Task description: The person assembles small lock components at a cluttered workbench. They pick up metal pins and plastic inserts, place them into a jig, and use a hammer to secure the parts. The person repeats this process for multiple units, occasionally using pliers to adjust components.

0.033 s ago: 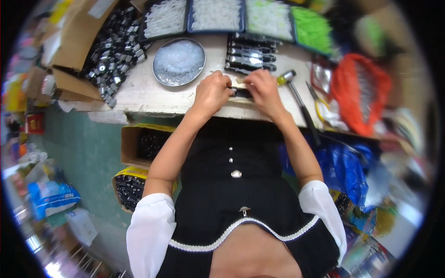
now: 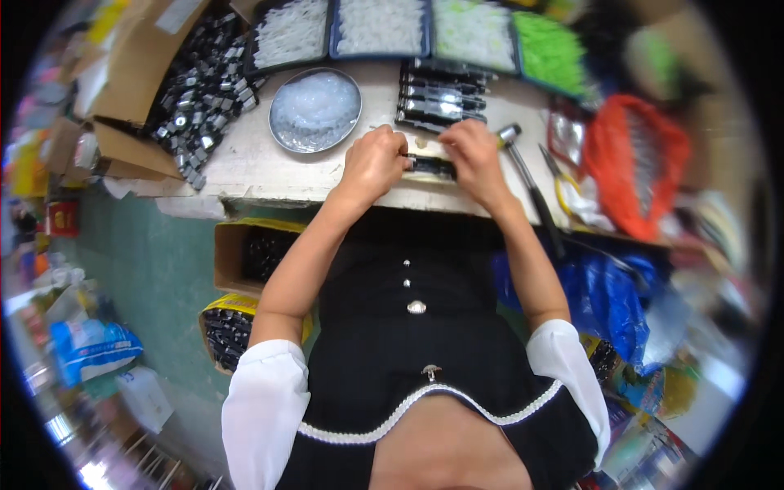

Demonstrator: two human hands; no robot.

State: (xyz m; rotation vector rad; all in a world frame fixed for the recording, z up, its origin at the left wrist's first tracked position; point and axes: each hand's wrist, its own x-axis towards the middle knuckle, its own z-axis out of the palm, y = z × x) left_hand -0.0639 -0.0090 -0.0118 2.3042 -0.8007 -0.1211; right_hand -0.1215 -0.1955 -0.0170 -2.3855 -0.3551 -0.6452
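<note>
At the table's near edge my left hand [image 2: 375,163] is closed on the left end of a short black piece [image 2: 430,167] with a shiny surface. It lies level in front of me. My right hand [image 2: 475,159] is at the piece's right end, its fingers bent and raised; whether they hold something small is hidden. Just beyond my hands, several black, glossy pieces [image 2: 441,108] lie in a stacked row. A hammer [image 2: 527,175] with a yellowish end and dark handle rests to the right of my right hand.
A metal bowl of clear, gel-like stuff [image 2: 315,110] stands left. Trays of white parts [image 2: 380,28] and green parts [image 2: 549,51] line the back. Black and silver parts [image 2: 200,122] spill from a carton [image 2: 131,151]. Yellow-handled pliers [image 2: 563,184] and a red bag [image 2: 616,155] lie right.
My right hand has shifted slightly to the right, off the black piece, so more of that piece shows. My left hand has stayed in place.
</note>
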